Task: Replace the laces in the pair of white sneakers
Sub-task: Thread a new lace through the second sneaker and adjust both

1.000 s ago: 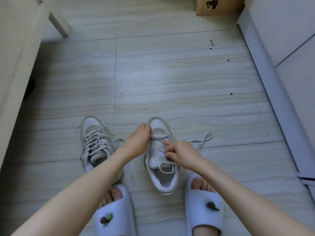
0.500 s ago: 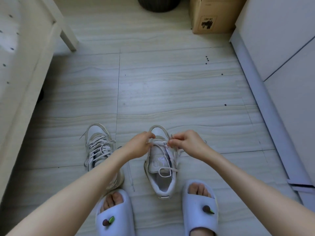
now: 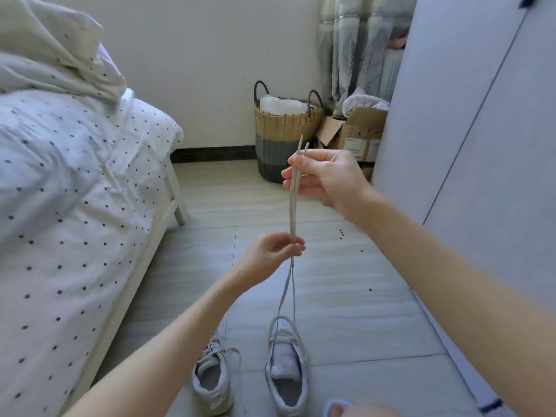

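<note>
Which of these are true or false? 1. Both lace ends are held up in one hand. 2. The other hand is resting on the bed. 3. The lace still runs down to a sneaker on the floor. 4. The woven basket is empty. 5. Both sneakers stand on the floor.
1. True. The right hand pinches both ends of the lace together.
2. False. The left hand pinches the same lace lower down, away from the bed.
3. True. Its two strands drop to the toe end of the right sneaker.
4. False. The basket holds something white.
5. True. The left sneaker stands beside the right one on the floor.
</note>
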`<state>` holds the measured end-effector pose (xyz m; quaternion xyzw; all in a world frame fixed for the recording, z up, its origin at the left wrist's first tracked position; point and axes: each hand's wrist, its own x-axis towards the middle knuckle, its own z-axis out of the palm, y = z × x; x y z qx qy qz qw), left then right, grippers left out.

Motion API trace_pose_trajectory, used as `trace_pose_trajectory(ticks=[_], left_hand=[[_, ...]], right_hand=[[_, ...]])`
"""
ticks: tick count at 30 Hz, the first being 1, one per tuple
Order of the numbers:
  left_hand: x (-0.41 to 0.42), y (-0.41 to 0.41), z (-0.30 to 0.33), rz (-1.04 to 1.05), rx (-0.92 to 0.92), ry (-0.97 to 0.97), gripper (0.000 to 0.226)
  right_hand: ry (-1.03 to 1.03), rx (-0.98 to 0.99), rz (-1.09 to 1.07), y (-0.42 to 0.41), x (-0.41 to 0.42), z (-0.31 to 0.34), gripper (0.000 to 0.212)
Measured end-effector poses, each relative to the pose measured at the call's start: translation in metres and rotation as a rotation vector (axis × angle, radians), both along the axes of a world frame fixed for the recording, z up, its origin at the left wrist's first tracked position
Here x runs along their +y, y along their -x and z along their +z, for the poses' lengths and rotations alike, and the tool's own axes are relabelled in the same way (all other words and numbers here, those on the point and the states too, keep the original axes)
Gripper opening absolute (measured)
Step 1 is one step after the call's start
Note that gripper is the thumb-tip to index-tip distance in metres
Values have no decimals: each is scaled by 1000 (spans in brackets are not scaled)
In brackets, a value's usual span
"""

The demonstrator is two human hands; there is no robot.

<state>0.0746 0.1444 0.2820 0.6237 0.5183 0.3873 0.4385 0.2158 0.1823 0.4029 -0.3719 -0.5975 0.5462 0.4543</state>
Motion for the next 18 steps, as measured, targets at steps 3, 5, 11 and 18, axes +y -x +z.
trace_pose_trajectory(ticks=[3,5,11,18], left_hand=[[-14,-1,26,89,-23,-97,17],[-26,-2,45,99,-33,-128,15],[-43,2,85,122,-93,-173,19],[-49,-5,128,120,-69,-273,24]], right_hand=[[-46,-26,-7,4,-17,29,13],[-79,-73,-7,6,-29,38,15],[-183,-70,-52,8,-46,72,19],[-268,-50,-115,23,-55,119,16]])
